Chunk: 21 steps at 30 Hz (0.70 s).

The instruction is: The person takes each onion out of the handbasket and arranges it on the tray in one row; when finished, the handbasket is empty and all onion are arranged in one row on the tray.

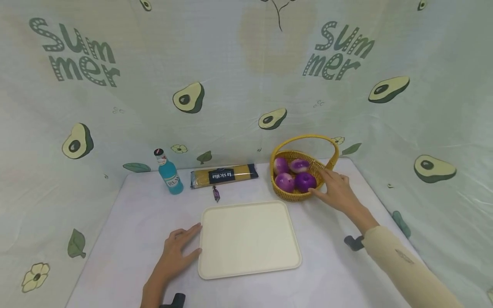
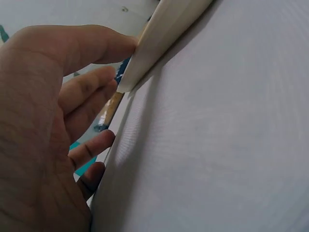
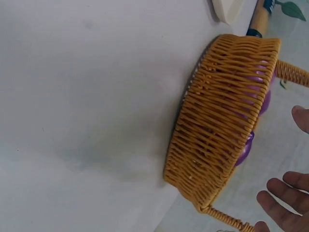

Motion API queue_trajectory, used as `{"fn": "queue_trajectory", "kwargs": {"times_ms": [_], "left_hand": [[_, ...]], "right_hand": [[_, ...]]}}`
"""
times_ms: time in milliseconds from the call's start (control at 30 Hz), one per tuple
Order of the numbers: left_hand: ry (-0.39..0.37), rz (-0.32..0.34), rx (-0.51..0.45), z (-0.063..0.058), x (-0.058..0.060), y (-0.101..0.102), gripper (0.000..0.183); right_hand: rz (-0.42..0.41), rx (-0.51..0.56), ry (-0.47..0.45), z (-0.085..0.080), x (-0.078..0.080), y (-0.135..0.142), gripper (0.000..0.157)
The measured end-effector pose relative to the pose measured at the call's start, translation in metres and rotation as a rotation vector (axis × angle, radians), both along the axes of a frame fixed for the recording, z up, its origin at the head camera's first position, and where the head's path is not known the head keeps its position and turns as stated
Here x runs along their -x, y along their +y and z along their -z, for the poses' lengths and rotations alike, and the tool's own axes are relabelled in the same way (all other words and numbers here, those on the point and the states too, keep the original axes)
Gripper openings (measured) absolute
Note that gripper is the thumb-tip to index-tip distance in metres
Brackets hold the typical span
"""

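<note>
A cream rectangular tray (image 1: 250, 239) lies on the table in the head view. My left hand (image 1: 175, 252) is at its left side, thumb and fingertips right at the rim. The left wrist view shows the thumb against the tray's edge (image 2: 157, 43), the other fingers (image 2: 91, 145) loosely spread. At the back right stands a yellow wicker basket (image 1: 294, 196) with a tall handle, holding several round purple vegetables (image 1: 285, 182), some partly white. Over the basket's right rim reaches my right hand (image 1: 337, 192), fingers apart and gripping nothing; in the right wrist view its fingers (image 3: 285, 200) are above the rim.
A blue bottle (image 1: 170, 177) with a dark cap stands at the back left. Beside it lies a pack of spaghetti (image 1: 223, 176), with a small purple wrapped candy (image 1: 216, 193) in front. An avocado-print cloth (image 1: 231, 64) hangs behind the table.
</note>
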State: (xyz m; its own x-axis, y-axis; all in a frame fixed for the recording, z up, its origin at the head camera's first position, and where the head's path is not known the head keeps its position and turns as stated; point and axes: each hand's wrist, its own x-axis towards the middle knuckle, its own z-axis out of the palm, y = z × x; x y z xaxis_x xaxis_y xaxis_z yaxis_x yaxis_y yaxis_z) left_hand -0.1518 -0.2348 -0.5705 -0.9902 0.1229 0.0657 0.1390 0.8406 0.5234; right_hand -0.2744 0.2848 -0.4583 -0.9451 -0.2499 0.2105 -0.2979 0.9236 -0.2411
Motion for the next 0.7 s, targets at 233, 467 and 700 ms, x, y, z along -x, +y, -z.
{"fn": "queue_trajectory", "kwargs": {"times_ms": [233,467,700], "left_hand": [[-0.002,-0.020,-0.010,0.003,-0.003,0.000,0.065],[0.022,-0.004,-0.020,0.005,-0.003,-0.002,0.061],[0.012,-0.021,0.000,0.007,-0.003,-0.001,0.063]], "right_hand": [[-0.024,-0.003,-0.005,0.001,0.010,-0.001,0.080],[-0.035,-0.021,-0.019,0.005,0.017,-0.003,0.078],[-0.034,-0.031,-0.035,0.006,0.028,-0.006,0.077]]}}
